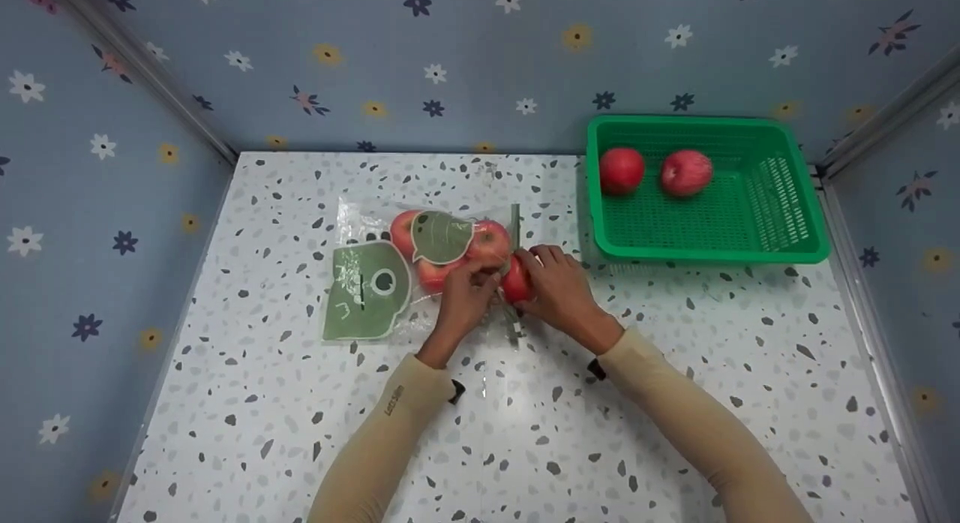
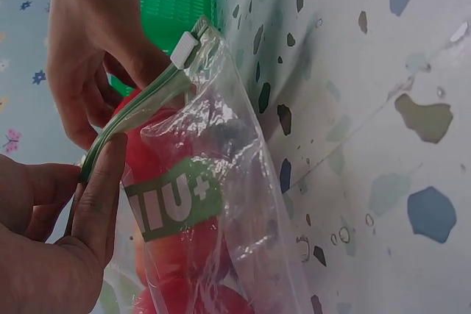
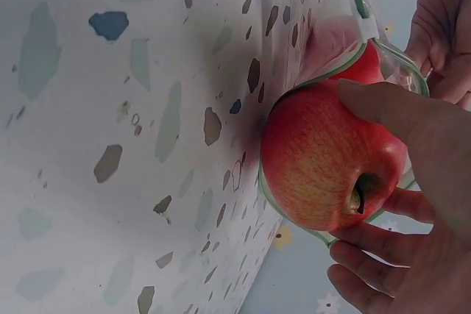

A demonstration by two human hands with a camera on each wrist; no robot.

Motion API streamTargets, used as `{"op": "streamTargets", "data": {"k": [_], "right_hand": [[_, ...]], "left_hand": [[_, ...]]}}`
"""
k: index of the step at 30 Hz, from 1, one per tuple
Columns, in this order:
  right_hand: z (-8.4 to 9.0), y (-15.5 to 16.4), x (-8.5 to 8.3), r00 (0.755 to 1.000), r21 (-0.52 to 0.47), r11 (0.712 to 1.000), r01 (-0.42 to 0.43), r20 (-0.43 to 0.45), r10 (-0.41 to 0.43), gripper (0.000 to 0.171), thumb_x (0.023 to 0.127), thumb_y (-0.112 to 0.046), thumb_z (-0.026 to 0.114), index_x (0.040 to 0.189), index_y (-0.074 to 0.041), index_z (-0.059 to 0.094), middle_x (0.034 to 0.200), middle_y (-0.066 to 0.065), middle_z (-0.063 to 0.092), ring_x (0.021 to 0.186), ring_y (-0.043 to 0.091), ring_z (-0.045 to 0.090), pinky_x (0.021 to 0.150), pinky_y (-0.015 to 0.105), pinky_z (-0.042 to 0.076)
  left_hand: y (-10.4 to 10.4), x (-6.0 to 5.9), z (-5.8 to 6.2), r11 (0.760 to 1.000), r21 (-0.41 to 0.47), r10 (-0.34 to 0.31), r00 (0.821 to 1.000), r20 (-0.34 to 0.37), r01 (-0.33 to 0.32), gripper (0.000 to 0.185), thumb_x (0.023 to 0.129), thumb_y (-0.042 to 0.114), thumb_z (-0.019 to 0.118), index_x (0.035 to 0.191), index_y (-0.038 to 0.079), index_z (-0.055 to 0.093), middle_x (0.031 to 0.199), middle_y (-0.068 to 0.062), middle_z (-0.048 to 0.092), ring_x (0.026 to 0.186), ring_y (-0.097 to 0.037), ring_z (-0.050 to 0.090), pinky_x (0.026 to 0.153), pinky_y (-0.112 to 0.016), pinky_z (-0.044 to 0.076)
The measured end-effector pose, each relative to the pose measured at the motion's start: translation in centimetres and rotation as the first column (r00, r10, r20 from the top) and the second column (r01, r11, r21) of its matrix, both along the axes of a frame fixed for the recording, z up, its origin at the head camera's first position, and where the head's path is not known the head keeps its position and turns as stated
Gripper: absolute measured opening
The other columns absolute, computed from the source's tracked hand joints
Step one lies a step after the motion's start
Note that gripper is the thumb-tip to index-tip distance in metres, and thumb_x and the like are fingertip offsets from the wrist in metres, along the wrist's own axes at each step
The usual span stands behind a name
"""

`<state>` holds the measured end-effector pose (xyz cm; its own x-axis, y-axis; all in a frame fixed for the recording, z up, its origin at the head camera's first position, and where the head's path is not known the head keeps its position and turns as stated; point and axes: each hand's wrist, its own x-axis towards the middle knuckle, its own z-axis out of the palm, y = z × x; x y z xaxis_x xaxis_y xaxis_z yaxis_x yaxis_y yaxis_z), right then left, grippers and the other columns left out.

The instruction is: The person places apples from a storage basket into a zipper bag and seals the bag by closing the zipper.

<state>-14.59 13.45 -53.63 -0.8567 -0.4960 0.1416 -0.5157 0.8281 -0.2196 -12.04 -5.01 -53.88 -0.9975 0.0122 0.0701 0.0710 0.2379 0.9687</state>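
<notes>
A clear zip bag (image 1: 367,290) with green dinosaur prints lies on the table, its mouth facing right. Several red apples (image 1: 489,241) show inside it. My left hand (image 1: 466,296) pinches the green edge of the mouth between thumb and fingers, plain in the left wrist view beside the white slider (image 2: 185,50). My right hand (image 1: 559,287) holds another apple (image 3: 331,156) at the bag's mouth, thumb on one side and fingers on the other. In the right wrist view the green rim surrounds part of that apple, stem end toward my palm.
At the back right stands a green plastic basket (image 1: 712,254) with two apples (image 1: 686,172) in it. The speckled white table (image 1: 525,448) meets flower-patterned walls (image 1: 465,73) at the back and sides.
</notes>
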Motion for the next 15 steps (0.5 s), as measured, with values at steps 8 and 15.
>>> {"op": "streamTargets", "data": {"k": [8,15], "right_hand": [[-0.34,-0.6,-0.43,0.999,-0.04,0.999,0.003,0.034,-0.002,0.077,0.08,-0.034,0.09,0.141,-0.003,0.055,0.131,0.016,0.062,0.123,0.034,0.056,0.105,0.047,0.052],[-0.59,-0.64,-0.57,0.995,-0.082,0.997,0.004,0.097,0.004,0.074,0.083,-0.032,0.089,0.142,-0.004,0.055,0.135,0.017,0.06,0.125,0.036,0.054,0.106,0.048,0.051]], "left_hand": [[0.02,-0.07,0.14,1.0,-0.028,-0.008,1.0,0.008,0.008,0.019,0.098,-0.001,0.064,0.114,-0.005,0.074,0.102,-0.021,0.076,0.08,-0.022,0.07,0.066,-0.02,0.054],[0.04,-0.19,0.03,1.0,-0.02,0.003,1.0,0.028,-0.003,0.021,0.098,-0.001,0.065,0.116,-0.004,0.075,0.1,-0.02,0.075,0.077,-0.02,0.067,0.064,-0.02,0.053]]}}
